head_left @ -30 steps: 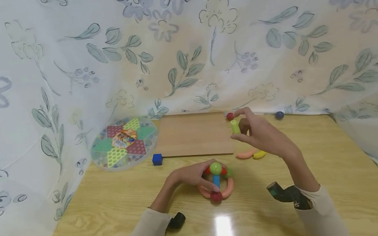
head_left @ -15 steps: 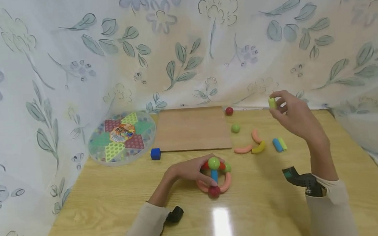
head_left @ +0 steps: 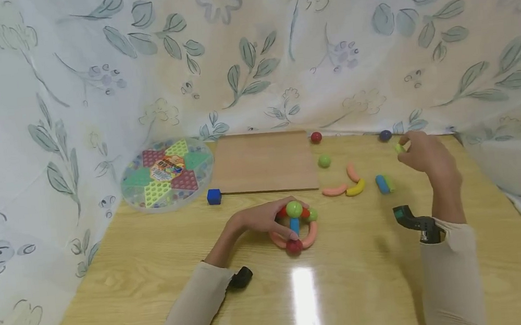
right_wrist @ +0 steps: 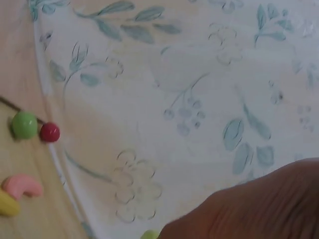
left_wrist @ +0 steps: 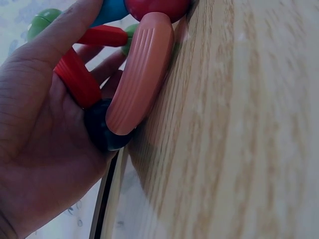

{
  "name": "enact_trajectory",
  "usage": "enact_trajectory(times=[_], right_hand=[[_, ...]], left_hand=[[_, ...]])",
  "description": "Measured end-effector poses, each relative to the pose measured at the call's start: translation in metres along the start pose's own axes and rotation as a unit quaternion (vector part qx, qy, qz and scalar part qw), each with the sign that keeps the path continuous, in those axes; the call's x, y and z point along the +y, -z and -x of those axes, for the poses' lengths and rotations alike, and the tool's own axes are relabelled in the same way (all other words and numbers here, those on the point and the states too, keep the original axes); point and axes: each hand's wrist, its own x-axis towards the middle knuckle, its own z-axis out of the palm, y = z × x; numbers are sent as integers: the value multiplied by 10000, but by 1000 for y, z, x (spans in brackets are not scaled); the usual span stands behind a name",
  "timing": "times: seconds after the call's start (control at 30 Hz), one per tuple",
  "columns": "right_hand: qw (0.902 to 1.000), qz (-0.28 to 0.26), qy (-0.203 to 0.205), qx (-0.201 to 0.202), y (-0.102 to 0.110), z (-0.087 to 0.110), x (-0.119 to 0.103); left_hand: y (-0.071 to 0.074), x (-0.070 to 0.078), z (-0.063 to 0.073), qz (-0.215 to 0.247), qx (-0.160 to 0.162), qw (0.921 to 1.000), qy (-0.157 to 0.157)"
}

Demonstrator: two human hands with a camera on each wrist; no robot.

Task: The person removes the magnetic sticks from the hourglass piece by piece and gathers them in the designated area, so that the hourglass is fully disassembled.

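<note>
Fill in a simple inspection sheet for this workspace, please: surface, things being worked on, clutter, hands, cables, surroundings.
Surface: wood-grain table, glare near the front.
Job's things: toy frame of joined balls and rods; small yellow-green piece.
Clutter: round game board, wooden board, blue cube; loose red ball, green ball and dark blue ball; two pink curved pieces, yellow curved piece; blue rod beside a green rod.
Hands: left hand holds the toy frame; right hand pinches the yellow-green piece.
Cables: nothing seen.
Surroundings: floral cloth behind and at both sides.
</note>
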Motion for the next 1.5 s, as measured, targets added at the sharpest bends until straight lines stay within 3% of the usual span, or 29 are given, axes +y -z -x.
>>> enact_trajectory(times=[0.13,0.33,0.67,0.93,1.07,1.13,1.27,1.37,1.5], right_hand=[[9975,217,-160,-647,-4,-12,17],[9944,206,-332,-978,-24,-22,32],[9955,-137,-192,-920,-47,-32,45],[9961,142,-182,-847,-43,-34,42],[9959,334,-239,-810,-33,-30,30],[9966,354,-60,-736,-27,-26,18],[9936,-35,965,-590,-24,-20,-26],[9780,-426,1925,-685,-34,-15,-69],[9490,-427,2932,-1077,-55,-3,-122]], left_hand=[[4,2,-1,3,73,10000,37],[4,3,0,-3,29,9999,116],[-1,0,0,111,-71,9999,67],[1,-1,-1,181,-24,9998,42],[2,1,-4,163,-31,9999,32],[3,1,-6,135,-45,9999,19],[4,0,-7,141,1,9999,3],[5,-1,-6,142,62,9999,16],[7,-3,-4,-84,105,9999,21]])
